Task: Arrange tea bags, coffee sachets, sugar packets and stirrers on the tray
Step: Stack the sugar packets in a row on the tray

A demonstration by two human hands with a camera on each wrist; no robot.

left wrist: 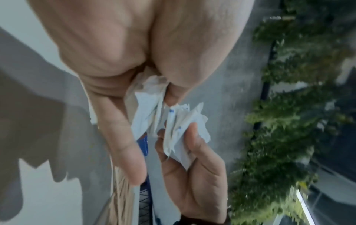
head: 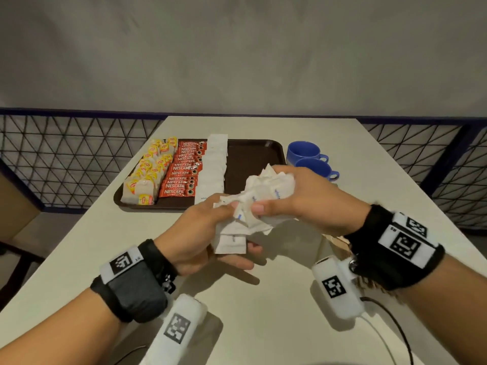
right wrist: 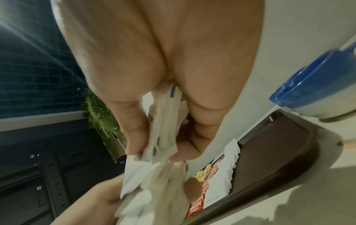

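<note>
1. Two hands share one load: your right hand [head: 297, 198] is clenched round a crumpled wad of white sugar packets [head: 266, 192], and your left hand [head: 203, 233] pinches a smaller, flatter stack of the same packets against its fingers. The two bunches touch where your thumbs meet.
2. Both hands hang above the table [head: 263, 299], at the near edge of the brown tray [head: 253, 156], not resting on it.
3. On the tray, three rows run away from you, side by side: tea bags [head: 150, 175] on the left, coffee sachets [head: 184, 172] in the middle, then a row of white packets [head: 214, 164] already laid.
4. What matters for the next move: the bare right half of the tray lies straight ahead of your right hand and slightly left of it, so that hand is nearer. The laid rows have their long axis pointing away from you; I judge a new row should follow that line, just beside the white one.
5. The wad in your right hand looks jumbled, with packets pointing every way, so squaring them probably comes first.
6. Two blue cups [head: 311, 159] stand just right of the tray. What look like wooden stirrers [head: 340, 242] show beneath your right wrist, partly hidden.
</note>
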